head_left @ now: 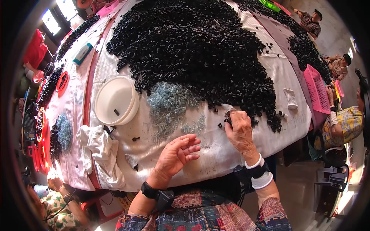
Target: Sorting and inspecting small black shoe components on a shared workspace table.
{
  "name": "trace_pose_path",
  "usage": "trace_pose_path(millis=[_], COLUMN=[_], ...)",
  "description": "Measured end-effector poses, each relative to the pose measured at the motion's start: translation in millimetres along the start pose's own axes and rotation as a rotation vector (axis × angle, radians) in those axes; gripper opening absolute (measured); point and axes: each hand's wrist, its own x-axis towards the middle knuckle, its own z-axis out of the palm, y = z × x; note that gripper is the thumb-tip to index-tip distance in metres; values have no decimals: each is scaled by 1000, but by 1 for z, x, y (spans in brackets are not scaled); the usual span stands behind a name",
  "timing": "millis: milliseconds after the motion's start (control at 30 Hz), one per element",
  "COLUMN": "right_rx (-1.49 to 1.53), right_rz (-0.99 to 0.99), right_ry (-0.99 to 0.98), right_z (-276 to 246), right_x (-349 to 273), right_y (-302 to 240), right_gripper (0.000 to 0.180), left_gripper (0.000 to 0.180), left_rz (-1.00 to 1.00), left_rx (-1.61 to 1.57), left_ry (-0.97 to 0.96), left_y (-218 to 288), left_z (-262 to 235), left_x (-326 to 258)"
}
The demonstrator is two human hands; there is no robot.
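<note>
My right hand (239,129) is closed at the near edge of a large heap of small black plastic parts (192,50). Dark pieces show at its fingertips; how many it grips is hidden. Palm turned up, my left hand (178,154) hovers over the cloth, its fingers loosely bent and apart with nothing visible in them. Beyond it lies a pile of small clear-bluish metal springs (171,98), some scattered toward me. A white plastic tub (133,109) stands left of the springs, with one black part inside.
A crumpled white cloth (101,148) lies left of my left hand. Farther left are a teal-and-white box (82,54) and a red basket (62,83). A pink basket (317,88) stands at the right edge. Other people sit around the table on both sides, by more black parts.
</note>
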Motion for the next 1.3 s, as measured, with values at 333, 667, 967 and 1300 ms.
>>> trace_pose_path(millis=[333,667,967,1300], right_rx=[145,174,103,376], right_rz=[-262,-87,-35,-133], right_ry=[-153,48,-16,84], right_z=[15,-10,-12,-25], right_x=[15,-2,-12,-19], right_y=[-36,13,18,-14], right_gripper=[43,33,37,45], left_gripper=[29,41,41,26], left_rz=[68,-17,14,-34], left_rx=[-36,55,75,86], left_ry=[-14,-156,-157,-112], left_y=[3,2,1,-7], left_z=[-14,0,4,18], left_x=[5,-1,6,7])
